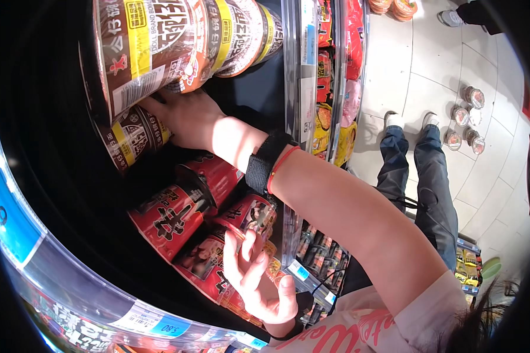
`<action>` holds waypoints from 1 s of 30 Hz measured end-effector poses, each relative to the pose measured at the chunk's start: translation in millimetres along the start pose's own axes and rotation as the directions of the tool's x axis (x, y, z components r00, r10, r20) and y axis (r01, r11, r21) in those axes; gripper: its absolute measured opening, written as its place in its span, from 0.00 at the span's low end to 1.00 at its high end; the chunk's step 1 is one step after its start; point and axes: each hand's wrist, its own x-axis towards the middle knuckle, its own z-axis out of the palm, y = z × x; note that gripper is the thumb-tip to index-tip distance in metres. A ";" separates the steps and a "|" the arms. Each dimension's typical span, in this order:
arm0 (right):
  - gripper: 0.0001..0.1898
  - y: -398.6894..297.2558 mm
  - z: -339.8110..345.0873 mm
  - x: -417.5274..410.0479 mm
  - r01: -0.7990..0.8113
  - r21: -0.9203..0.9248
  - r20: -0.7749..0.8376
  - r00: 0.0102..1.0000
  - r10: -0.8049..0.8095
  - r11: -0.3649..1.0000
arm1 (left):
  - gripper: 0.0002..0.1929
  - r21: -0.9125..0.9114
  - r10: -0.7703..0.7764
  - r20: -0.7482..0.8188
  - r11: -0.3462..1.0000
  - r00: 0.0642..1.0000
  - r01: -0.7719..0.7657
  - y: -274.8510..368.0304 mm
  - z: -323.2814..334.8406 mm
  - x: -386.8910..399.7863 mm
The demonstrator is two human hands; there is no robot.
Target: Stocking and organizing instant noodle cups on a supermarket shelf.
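Note:
Brown and yellow instant noodle bowls stand in a row on a store shelf at the upper left. My left hand reaches in among them, beside a lower brown noodle cup; its fingers are partly hidden behind the bowls, so its grip cannot be told. A black band and a red cord circle that wrist. My right hand is raised at the lower middle, palm up, fingers apart and slightly curled, holding nothing. Near its fingertips are red instant noodle cups, several of them side by side on the shelf.
Clear plastic shelf edges with price tags run beside the left forearm, with red and yellow noodle packets beyond. Another tagged shelf rail curves along the lower left. Several round-lidded tubs stand on the tiled floor. Another person's shoe shows at top right.

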 end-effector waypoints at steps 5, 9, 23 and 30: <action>0.43 3.6 -2.6 0.2 0.017 -0.026 -0.010 1.000 -0.017 1.000 | 0.25 -0.017 -0.001 0.020 1.000 1.000 0.001 2.4 5.1 0.1; 0.40 -1.2 -17.6 -6.2 -0.037 0.060 0.074 0.997 0.032 0.997 | 0.25 0.091 0.011 -0.014 0.996 1.000 -0.010 3.6 -0.4 7.2; 0.27 -14.9 -45.2 -36.1 -0.361 0.233 0.695 0.711 0.105 0.903 | 0.24 0.458 0.062 -0.244 0.887 0.968 0.059 20.1 -21.4 35.6; 0.25 -12.7 -54.1 -51.5 -0.280 0.200 0.729 0.683 0.049 0.939 | 0.22 0.570 -0.185 -0.297 0.753 0.937 0.329 49.8 -32.1 51.4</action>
